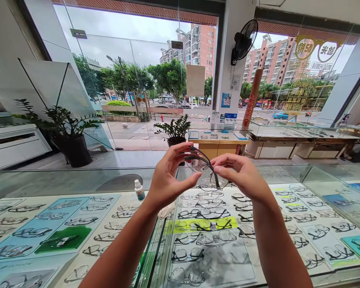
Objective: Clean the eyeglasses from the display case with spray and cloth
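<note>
I hold a pair of dark-framed glasses (201,162) up in front of me, above a glass display counter (78,182). My left hand (168,178) pinches the left lens and rim between thumb and fingers. My right hand (240,172) grips the frame's right side, where a dark temple arm hangs down from its fingers. Both hands are closed on the glasses. A small white dropper bottle (139,189) stands on the counter just left of my left wrist, and a crumpled white cloth (167,210) lies under that forearm.
Under the counter glass lie several rows of spectacle frames (204,224) on coloured mats. Potted plants (67,132) (175,132) stand on the floor beyond. Another glass counter (288,134) runs at the back right, before large shop windows. A wall fan (243,40) hangs on the pillar.
</note>
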Demonstrator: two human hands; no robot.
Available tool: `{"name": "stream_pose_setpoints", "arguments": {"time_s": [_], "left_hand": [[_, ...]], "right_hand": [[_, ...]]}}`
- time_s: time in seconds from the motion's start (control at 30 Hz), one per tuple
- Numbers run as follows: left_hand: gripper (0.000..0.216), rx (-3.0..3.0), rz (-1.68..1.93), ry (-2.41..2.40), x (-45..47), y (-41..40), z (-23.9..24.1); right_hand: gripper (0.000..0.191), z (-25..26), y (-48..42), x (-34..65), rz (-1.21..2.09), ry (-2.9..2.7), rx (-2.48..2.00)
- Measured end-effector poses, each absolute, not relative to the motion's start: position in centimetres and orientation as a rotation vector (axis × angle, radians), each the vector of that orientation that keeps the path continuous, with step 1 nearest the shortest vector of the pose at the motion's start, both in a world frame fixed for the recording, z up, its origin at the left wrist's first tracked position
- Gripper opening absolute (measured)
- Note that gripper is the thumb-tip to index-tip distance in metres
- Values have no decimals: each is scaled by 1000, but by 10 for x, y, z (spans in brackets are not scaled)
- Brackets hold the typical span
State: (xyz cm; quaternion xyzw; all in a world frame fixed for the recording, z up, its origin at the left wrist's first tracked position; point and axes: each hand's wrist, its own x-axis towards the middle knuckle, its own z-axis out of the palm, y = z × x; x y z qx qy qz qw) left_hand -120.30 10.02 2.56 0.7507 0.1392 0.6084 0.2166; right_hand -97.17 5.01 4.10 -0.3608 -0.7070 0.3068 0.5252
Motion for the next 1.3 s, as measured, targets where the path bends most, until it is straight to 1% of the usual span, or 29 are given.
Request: {"name": "stream_pose_setpoints", "arguments": {"time_s": [0.3, 0.47, 0.57, 0.6, 0.63, 0.7, 0.73, 0.83, 0.9, 1.07, 1.3], "left_hand": [[70, 2137, 1631, 358, -1204, 100, 25], [70, 2134, 1634, 350, -1200, 102, 23], [77, 2119, 1758, 414, -1198, 101, 23], [75, 2104, 1858, 467, -1198, 100, 23], [65, 2087, 1954, 536, -1198, 99, 23], [29, 2062, 2003, 687, -1198, 95, 24], [15, 2057, 1921, 752, -1198, 92, 25], [28, 1997, 1493, 827, -1194, 88, 25], [32, 1916, 1366, 823, -1190, 89, 24], [36, 1733, 1405, 820, -1187, 101, 17], [36, 1667, 1452, 825, -1193, 112, 15]], "right_hand": [[18, 43, 47, -975, 753, -1738, -886], [20, 39, 50, -979, 733, -1698, -869], [20, 37, 53, -981, 656, -1633, -875], [19, 36, 54, -982, 610, -1604, -885], [18, 35, 54, -983, 558, -1577, -899], [16, 33, 56, -986, 449, -1541, -930], [14, 32, 57, -988, 395, -1531, -943], [11, 28, 58, -999, 235, -1527, -947], [10, 25, 59, -1007, 115, -1531, -936], [8, 18, 61, -1024, -90, -1575, -924], [15, 13, 62, -1030, -145, -1638, -932]]}}
